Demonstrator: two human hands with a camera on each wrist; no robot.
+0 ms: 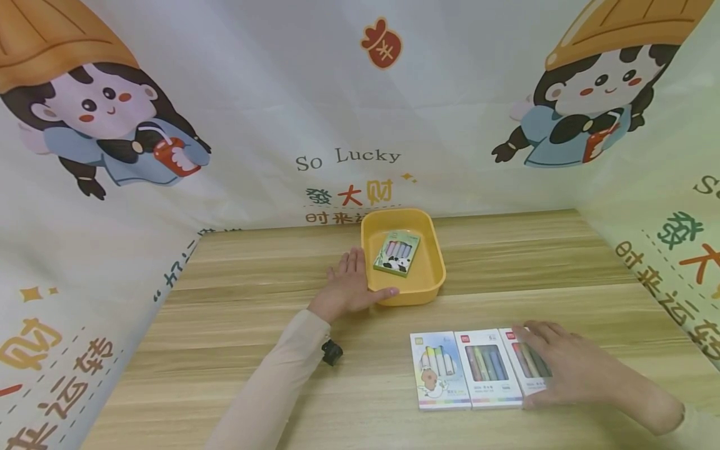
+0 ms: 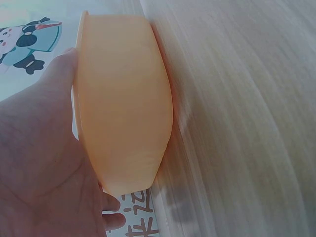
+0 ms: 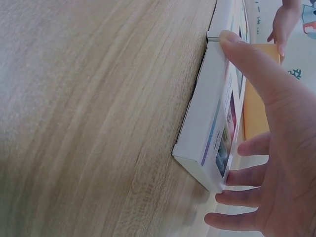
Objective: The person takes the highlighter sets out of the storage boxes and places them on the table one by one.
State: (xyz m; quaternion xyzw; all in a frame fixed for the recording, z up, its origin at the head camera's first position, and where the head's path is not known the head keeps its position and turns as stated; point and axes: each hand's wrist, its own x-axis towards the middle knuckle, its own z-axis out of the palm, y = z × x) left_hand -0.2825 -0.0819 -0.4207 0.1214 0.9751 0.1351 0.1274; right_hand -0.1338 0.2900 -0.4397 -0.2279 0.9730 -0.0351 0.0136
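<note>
Right hand, grip released, lies flat on a white pen box (coloured pens showing); left hand steadies the yellow tray, fingers straight.

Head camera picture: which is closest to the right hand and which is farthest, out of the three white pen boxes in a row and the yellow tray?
1. The right-end white pen box, under the right hand.
2. The middle white pen box, just beside it.
3. The left-end white pen box with the cartoon animal.
4. The yellow plastic tray, farther back, by the left hand.
</note>
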